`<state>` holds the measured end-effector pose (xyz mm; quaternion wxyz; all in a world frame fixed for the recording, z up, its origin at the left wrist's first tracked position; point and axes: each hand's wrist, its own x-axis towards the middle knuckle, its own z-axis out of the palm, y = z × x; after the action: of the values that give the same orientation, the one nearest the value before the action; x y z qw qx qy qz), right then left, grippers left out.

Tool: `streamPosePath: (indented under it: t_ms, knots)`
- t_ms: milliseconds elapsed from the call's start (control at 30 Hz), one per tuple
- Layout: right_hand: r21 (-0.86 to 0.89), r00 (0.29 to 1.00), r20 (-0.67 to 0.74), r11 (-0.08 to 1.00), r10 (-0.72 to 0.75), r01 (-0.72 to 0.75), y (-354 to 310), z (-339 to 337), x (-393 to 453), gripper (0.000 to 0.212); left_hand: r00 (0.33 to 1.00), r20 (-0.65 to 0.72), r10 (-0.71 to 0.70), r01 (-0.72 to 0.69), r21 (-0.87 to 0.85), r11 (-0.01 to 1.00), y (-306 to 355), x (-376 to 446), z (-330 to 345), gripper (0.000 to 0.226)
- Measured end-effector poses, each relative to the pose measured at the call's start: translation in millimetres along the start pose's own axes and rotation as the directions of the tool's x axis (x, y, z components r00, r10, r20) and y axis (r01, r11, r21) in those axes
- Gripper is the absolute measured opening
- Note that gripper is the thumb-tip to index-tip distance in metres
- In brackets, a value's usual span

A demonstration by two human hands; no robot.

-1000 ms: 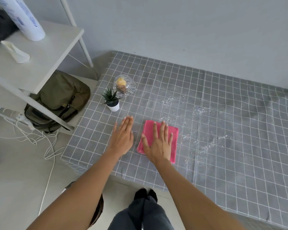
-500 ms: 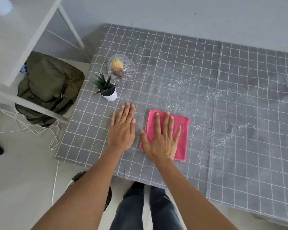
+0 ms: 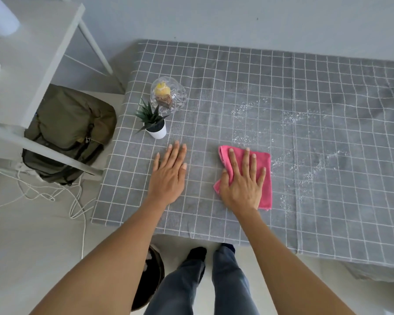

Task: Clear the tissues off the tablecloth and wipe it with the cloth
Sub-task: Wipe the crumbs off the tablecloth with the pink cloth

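Grey checked tablecloth [image 3: 248,87] bears both hands flat near its front edge, right hand [image 3: 243,185] pressing pink cloth [image 3: 265,178], left hand [image 3: 168,176] bare.

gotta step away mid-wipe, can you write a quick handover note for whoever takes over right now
Left hand: flat, fingers straight, pressing the bare tablecloth to steady it.
Right hand: flat on the pink cloth, fingers spread, pressing it down.
Done: no tissues in view on the tablecloth, so clearing looks finished.
Left: white specks lie just right of the cloth and further back; wipe rightward over them.
Mind the potted plant and glass dish near the back left corner.
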<state>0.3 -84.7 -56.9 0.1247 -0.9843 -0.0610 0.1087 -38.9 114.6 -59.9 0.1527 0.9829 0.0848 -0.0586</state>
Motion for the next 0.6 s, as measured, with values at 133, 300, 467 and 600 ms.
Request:
streamPosePath:
  t_ms: [133,300,467,600]
  knots:
    - [0.043,0.975,-0.043,0.975,0.218,-0.216,22,-5,-1,0.059,1.0,-0.007,-0.01,0.01,0.019,1.0,-18,-5,-3,0.052]
    - [0.095,0.949,-0.053,0.948,0.31,-0.304,-5,0,0,0.06,0.999,-0.043,-0.01,0.01,-0.005,1.0,-23,-9,-1,0.051]
    - [-0.002,1.0,0.004,1.0,-0.025,0.025,-68,22,-14,0.06,0.998,-0.07,-0.006,0.006,-0.005,1.0,-23,-8,0,0.051]
    - [-0.004,0.99,0.021,0.99,-0.137,0.138,-67,25,-16,0.057,0.997,-0.073,-0.003,0.003,-0.003,1.0,-22,-9,0,0.051]
